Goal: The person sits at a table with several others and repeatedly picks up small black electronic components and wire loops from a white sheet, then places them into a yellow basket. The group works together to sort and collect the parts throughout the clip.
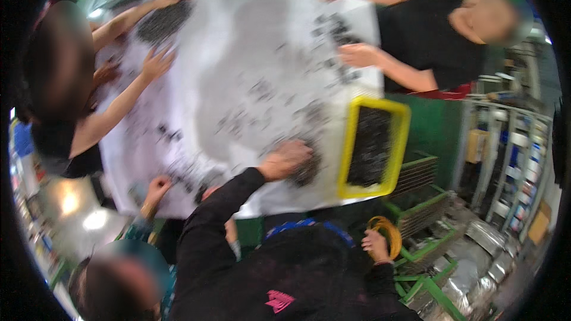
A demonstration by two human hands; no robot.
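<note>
White worktop (238, 53) mid-frame: left hand (288, 157) presses open on a parts pile (306, 169), sorting; right hand (376, 245) grips a yellow ring (389, 232); sweeping toward the tray (348, 142) seems next.

You get one view only, from the head camera, looking steeply down from above your shoulders onto the white table (250, 41), which runs away toward the top of the frame. Your own forearms enter from the lower edge, close to the lens. Fisheye bending curves the shelving (511, 160) at the right rim.
</note>
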